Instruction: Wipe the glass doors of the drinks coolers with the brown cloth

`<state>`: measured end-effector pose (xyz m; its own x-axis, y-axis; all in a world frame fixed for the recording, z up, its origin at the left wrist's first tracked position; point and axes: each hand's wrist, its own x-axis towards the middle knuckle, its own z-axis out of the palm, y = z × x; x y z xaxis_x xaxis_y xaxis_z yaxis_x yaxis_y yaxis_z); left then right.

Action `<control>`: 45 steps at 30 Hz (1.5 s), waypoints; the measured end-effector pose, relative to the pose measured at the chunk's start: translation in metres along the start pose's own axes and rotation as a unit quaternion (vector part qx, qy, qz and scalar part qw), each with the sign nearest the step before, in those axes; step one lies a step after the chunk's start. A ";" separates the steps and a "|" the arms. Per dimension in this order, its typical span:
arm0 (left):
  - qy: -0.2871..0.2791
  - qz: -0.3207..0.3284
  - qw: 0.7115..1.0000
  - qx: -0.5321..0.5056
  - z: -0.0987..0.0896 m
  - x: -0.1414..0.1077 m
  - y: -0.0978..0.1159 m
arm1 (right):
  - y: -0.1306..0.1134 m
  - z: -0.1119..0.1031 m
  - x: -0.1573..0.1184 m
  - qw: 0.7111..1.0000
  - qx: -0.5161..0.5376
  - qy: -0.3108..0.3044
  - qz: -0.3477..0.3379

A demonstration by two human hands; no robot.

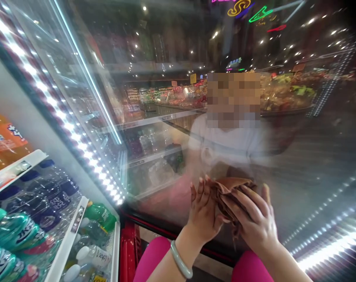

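1. At far left, note the shelves of drinks: an orange bottle on the upper tier, teal-labelled bottles lower down, white-capped bottles nearer the door side. Avoid knocking this stock.

2. Next, identify the bright LED strip, then the glass door, smooth and reflective. Judge as hard, slick and breakable under a sharp knock; press evenly, never at a single point.

3. Locate the left hand, with a pale bangle at the wrist: fingers spread and extended toward the glass, thumb close to the cloth's edge. Impossible to tell how firmly pressed.

4. Find the brown cloth at the hands, against the glass door, crumpled into folds with a loose tail hanging below. Expect low weight, a soft, limp body and negligible risk of breakage. Expect bunching under sideways force. Take hold across the thick folded middle with flat fingers; gather the tail under the palm. Avoid holding by one thin corner: likely to trail. Impossible to tell whether damp or dry.

5. Locate the right hand: fingers apart, laid over the cloth. Impossible to tell whether pinching any fold beneath.

6. At far right, allow for glare from streaks of light.
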<state>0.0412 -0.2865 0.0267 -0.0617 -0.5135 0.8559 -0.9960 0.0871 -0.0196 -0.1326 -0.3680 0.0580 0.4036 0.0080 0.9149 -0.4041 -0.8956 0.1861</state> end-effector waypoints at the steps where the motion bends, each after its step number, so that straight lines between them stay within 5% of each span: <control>1: -0.005 0.013 1.000 0.000 0.002 0.003 0.005 | 0.008 -0.007 -0.002 1.000 -0.016 0.008 0.000; 7: -0.019 0.044 0.999 -0.016 0.006 0.033 0.028 | 0.020 -0.015 0.021 0.985 -0.060 0.135 0.084; 11: -0.018 0.053 0.998 -0.020 0.011 0.023 0.033 | 0.021 -0.012 -0.016 0.993 -0.081 0.077 0.049; 15: -0.042 0.057 0.997 -0.037 0.017 0.006 0.037 | 0.038 -0.037 -0.060 0.990 -0.123 0.042 0.048; 20: -0.048 0.042 0.994 -0.085 0.019 0.006 0.044 | 0.047 -0.061 -0.027 0.971 -0.159 0.134 0.114; 24: -0.044 0.046 0.993 -0.095 0.015 0.002 0.044 | 0.028 -0.042 -0.016 0.980 -0.103 0.125 0.117; 29: -0.060 0.064 0.994 -0.071 0.015 -0.017 0.037 | 0.007 -0.035 -0.097 0.991 -0.088 0.004 0.101; 32: -0.068 0.073 0.993 -0.069 0.017 -0.022 0.034 | 0.014 -0.051 -0.125 0.985 -0.124 -0.002 0.120; 35: -0.067 0.073 0.992 -0.075 0.018 -0.022 0.033 | 0.022 -0.058 -0.101 0.976 -0.138 0.053 0.160; 39: -0.055 0.062 0.994 -0.067 0.018 -0.023 0.030 | 0.008 -0.033 -0.055 0.966 -0.114 0.137 0.187; 45: -0.042 0.046 0.998 -0.014 0.018 -0.042 0.007 | -0.021 -0.006 -0.100 0.994 -0.038 0.002 0.105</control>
<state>0.0360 -0.2801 -0.0185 -0.1600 -0.5722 0.8044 -0.9836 0.1609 -0.0811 -0.1692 -0.3474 -0.0353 0.3001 -0.1743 0.9378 -0.5394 -0.8419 0.0162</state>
